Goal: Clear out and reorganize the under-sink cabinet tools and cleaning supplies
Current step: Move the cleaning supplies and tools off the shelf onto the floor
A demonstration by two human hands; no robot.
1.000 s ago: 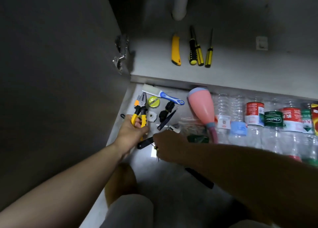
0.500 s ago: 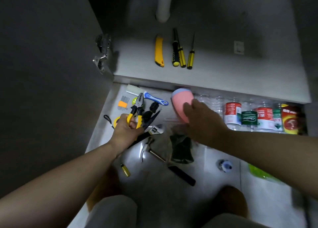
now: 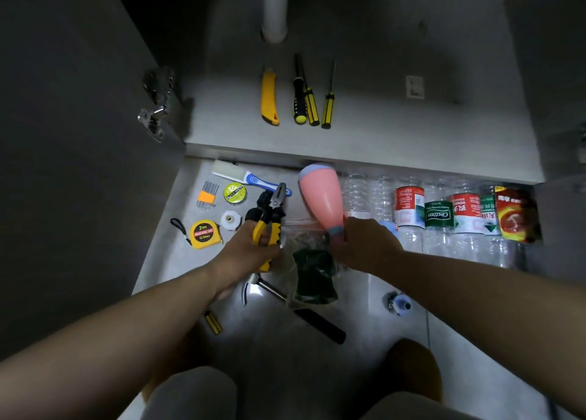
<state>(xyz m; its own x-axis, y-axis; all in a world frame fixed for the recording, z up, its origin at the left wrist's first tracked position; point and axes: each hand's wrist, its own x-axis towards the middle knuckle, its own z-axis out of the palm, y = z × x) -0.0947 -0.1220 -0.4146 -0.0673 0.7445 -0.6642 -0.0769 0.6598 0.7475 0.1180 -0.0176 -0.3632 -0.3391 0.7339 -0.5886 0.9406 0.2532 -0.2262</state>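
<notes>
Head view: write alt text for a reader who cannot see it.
The left hand grips yellow-handled pliers and the right hand holds a pink bottle by its neck, over a tape measure and other tools on the floor. In the open cabinet beyond, a yellow utility knife and three screwdrivers lie side by side.

A person in grey shorts (image 3: 193,394), arms uncovered.
The left forearm (image 3: 133,321) and right forearm (image 3: 475,286) are bare along their whole visible length, down to the left hand (image 3: 250,248) and right hand (image 3: 364,245), bare as well. The shorts are plain, light grey, of smooth cloth, covering both thighs at the bottom edge; past the hems the left knee (image 3: 177,353) and right knee (image 3: 412,369) show bare, rounded and dim.
</notes>
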